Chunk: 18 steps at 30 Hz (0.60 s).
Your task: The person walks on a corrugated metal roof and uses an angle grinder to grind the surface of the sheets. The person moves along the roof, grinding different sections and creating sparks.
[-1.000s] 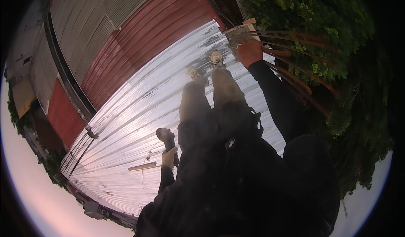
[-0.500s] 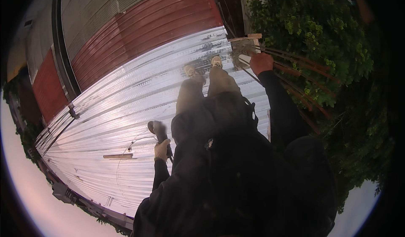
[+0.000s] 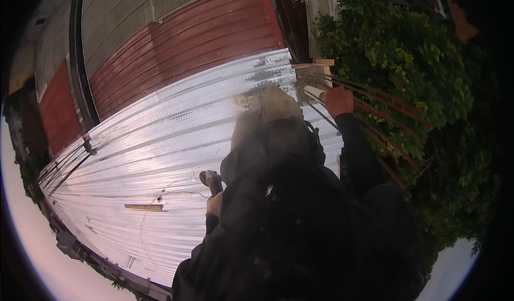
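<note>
My left hand (image 3: 214,204), in a pale glove, is closed round the body of an angle grinder (image 3: 211,181). The tool hangs beside my left hip with its round head pointing forward, and my dark jacket partly hides the hand. Ahead on the right, my right hand (image 3: 338,101) makes a fist among the rusty rebar rods (image 3: 388,110) and appears to grip one of them. A short white pipe (image 3: 314,92) lies right beside that fist. The rods spread outward from a concrete column top (image 3: 307,76) at the roof's edge.
I stand on a shiny corrugated metal roof (image 3: 160,156). A wooden stick (image 3: 143,207) and a thin cord (image 3: 179,192) lie on it. Red roofing (image 3: 182,60) adjoins ahead. More thin rods (image 3: 67,167) jut out at left. Leafy branches (image 3: 391,49) crowd the right edge.
One of my legs has lifted and bent, its knee now covering the shoe. The grinder in my left hand has come closer to my body. My right hand keeps its hold.
</note>
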Motion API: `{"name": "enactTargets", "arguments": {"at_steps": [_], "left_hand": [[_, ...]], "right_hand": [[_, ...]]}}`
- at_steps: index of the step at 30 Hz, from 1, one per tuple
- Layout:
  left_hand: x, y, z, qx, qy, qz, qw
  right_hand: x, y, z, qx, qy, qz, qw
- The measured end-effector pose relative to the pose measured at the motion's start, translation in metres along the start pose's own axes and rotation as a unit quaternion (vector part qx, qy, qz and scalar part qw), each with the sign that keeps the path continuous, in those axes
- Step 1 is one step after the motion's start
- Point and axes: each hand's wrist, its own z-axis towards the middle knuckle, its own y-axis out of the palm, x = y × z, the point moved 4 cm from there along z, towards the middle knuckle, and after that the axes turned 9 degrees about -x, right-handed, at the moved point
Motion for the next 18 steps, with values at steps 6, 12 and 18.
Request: {"name": "enactTargets", "arguments": {"at_steps": [6,12,18], "left_hand": [[0.056,0.009,-0.036,-0.016,0.036,-0.014,0.999],[0.031,0.001,-0.017,0.029,0.041,-0.099,0.994],[0.01,0.015,-0.018,0.009,0.014,-0.112,0.994]], "right_hand": [[-0.007,0.002,-0.017,0.039,-0.011,-0.072,0.997],[0.0,0.005,-0.005,0.015,-0.058,-0.036,0.998],[-0.001,0.017,0.001,-0.005,-0.057,-0.032,0.998]]}}
